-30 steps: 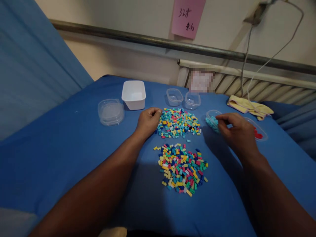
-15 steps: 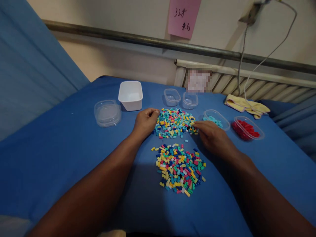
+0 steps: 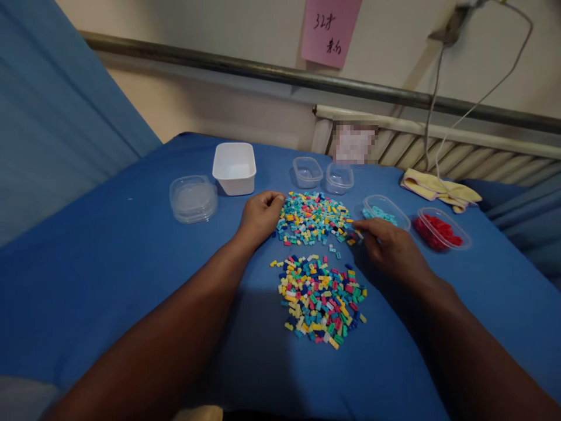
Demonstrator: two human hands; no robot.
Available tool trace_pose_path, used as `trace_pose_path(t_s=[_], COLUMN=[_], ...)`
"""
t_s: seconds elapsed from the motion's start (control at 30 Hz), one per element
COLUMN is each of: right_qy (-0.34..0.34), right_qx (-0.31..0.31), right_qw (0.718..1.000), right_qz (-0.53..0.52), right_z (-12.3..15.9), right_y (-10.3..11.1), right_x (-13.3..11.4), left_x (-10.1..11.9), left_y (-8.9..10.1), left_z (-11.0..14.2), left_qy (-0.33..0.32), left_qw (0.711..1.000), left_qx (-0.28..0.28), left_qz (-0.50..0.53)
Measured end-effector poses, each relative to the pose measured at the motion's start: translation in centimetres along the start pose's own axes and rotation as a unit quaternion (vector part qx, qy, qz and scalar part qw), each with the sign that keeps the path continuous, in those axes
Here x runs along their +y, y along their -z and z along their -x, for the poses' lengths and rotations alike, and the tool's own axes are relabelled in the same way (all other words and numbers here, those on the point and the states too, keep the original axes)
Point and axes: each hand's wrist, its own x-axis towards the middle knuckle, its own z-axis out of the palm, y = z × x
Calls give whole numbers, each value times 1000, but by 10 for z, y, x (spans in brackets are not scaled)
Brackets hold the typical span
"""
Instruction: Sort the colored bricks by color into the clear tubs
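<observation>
My left hand [image 3: 262, 216] rests at the left edge of the far pile of small toy building bricks [image 3: 313, 217], its fingers curled together. What it may hold is hidden. At the right edge of that pile is my right hand [image 3: 390, 242], its index finger stretched out to the bricks and its other fingers bent beneath. I see no brick held in it. The bricks are yellow, light blue, dark blue, pink and green. Nearer to me lies a second mixed pile of bricks [image 3: 322, 298]. A few light blue bricks [image 3: 335, 251] lie loose between the piles.
Behind the piles stand a white tub [image 3: 234, 169] and two clear tubs [image 3: 307, 172]. Clear lids [image 3: 193, 200] are stacked at left. At right are a tub of light blue bricks [image 3: 380, 215], a tub of red bricks [image 3: 440, 230] and a yellow cloth [image 3: 442, 188].
My right hand has drawn back slightly to the right, its index finger now more separate. Several bricks at the pile's near right edge have spread outward. My left hand stays in place.
</observation>
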Motion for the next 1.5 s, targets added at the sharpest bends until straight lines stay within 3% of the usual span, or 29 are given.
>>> trace_pose_path(t_s=[0.1,0.3,0.5,0.67,0.87,1.07,1.37,1.5], right_qy=[-19,-19,-14,-29,-26,-38,-71,-86], right_qx=[1,-92,-89,-49,-128,-167,-134,8], right_qw=[1000,995,995,998,990,983,983,992], right_qz=[22,13,42,-11,-47,-60,-100,-95], right_z=[5,10,6,5,3,4,5,1], right_y=[6,6,0,2,-3,-4,-2,12], right_x=[3,7,8,-11,-40,-41,-39,-20], left_x=[0,3,3,1,0,1,1,1], left_y=[0,1,-1,-1,0,0,-1,0], left_z=[-1,1,1,0,0,0,0,1], left_qy=[0,11,12,11,1,7,9,6], left_qw=[1000,1000,1000,1000,1000,1000,1000,1000], left_qx=[-3,3,3,0,3,2,5,2], left_qz=[-1,5,17,13,10,5,10,6])
